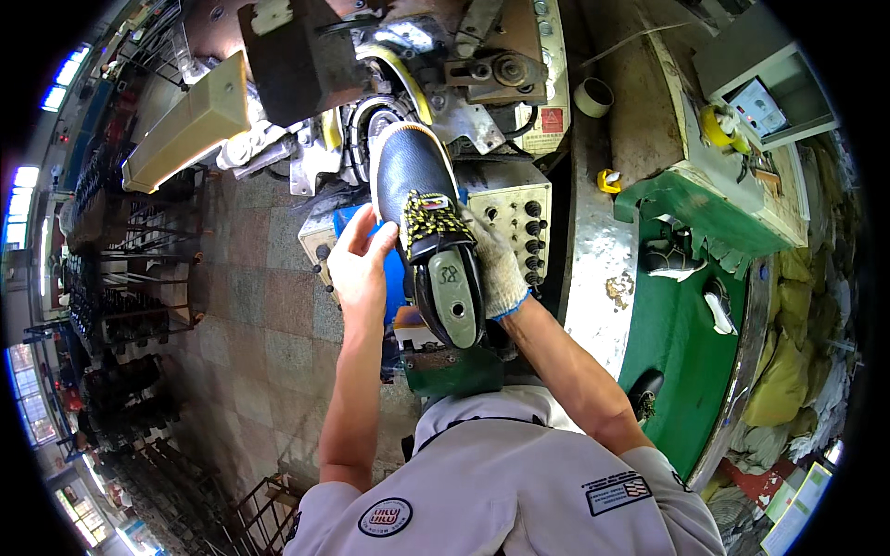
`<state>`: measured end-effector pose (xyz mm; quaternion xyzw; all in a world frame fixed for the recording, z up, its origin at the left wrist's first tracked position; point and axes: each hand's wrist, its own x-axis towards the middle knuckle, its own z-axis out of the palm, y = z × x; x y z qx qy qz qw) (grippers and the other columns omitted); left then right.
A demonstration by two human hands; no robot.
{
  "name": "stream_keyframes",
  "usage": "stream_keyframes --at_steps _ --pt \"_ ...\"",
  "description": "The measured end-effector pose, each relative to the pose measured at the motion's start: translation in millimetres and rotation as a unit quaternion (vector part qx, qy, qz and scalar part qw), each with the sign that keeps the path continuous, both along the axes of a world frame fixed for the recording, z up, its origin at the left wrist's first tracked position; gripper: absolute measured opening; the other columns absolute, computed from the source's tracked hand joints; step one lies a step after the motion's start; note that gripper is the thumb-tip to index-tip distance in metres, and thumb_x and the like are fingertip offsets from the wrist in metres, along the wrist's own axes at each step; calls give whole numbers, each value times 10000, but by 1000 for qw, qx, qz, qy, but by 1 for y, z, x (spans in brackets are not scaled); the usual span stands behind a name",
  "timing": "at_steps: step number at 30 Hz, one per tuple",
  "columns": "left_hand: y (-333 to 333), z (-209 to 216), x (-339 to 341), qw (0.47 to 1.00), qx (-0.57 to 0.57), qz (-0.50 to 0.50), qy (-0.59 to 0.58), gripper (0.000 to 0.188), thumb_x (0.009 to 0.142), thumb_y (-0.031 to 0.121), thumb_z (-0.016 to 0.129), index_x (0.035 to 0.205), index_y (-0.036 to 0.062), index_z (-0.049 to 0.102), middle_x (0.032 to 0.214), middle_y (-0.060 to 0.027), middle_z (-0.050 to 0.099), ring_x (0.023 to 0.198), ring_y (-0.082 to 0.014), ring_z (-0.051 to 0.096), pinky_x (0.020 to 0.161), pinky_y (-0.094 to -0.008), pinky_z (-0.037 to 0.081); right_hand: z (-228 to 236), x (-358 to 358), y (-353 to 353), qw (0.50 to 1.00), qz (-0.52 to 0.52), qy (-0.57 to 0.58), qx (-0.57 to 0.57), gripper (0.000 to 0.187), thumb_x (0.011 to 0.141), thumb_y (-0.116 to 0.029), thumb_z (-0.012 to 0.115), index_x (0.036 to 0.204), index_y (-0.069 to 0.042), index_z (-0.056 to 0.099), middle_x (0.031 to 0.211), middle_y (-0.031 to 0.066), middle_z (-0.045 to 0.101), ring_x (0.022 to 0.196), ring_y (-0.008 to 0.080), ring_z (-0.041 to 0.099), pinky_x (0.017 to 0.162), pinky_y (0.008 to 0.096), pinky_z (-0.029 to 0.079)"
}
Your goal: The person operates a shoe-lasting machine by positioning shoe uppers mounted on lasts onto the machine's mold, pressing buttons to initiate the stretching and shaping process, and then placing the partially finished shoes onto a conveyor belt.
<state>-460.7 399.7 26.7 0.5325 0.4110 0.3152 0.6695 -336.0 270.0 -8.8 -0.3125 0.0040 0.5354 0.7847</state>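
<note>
The shoe (408, 176) lies straight ahead of the person, just on the near side of the machine (408, 79), its toe pointing into the machine's curved pad and its heel toward the person. Its long axis runs almost directly away from the body, the toe end leaning a little to the left; whether the toe touches the pad cannot be told from this angle. A foot form (451, 295) fills the shoe, its flat top facing up, and yellow-and-black laces (431, 218) cross the front.

Both hands are on the near side of the machine, one at each flank of the shoe, about equally close to it. The right hand (496, 264), in a knitted glove, is wrapped against the right flank beside the laces and appears to grip it, though its fingertips are hidden behind the shoe. The bare left hand (360, 259) is loosely spread at the left flank, thumb and fingers apart, the thumb tip at the shoe's edge; it does not seem to clasp anything.

To the right of the machine's near side stands a box with black knobs (514, 222), and farther right a green tabletop (681, 343) carries loose shoes (672, 259)
</note>
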Motion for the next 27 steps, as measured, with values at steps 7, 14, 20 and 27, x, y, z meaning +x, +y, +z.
stream_keyframes --at_steps 7,14,20,27 --pt "28 -1 12 999 -8 25 44 419 1011 226 632 1335 -38 605 1155 -73 697 958 -118 640 834 -262 517 -5 3 61 997 -52 -24 -43 464 974 -266 693 1360 -30 591 1195 68 691 1038 143 661 889 307 552" --pt "32 -58 16 958 -262 -34 -110 575 1052 545 431 1220 41 652 1031 -76 724 855 -164 701 749 -321 567 -22 0 84 978 -107 -152 -92 392 1014 -262 641 1306 -1 641 1162 59 707 1019 118 648 914 282 518" --pt "36 -51 15 968 -240 -39 -64 591 1048 558 435 1174 35 679 1005 -79 725 825 -162 693 731 -325 563 -27 2 86 987 -91 -91 -96 362 1017 -271 635 1251 2 679 1153 54 715 1014 117 647 903 284 521" --pt "39 -60 19 960 -257 -49 -101 578 1061 537 408 1271 50 637 1064 -76 723 862 -155 692 774 -316 557 -47 0 88 985 -89 -113 -98 362 1017 -306 633 1184 6 708 1093 37 720 955 102 637 871 277 516"
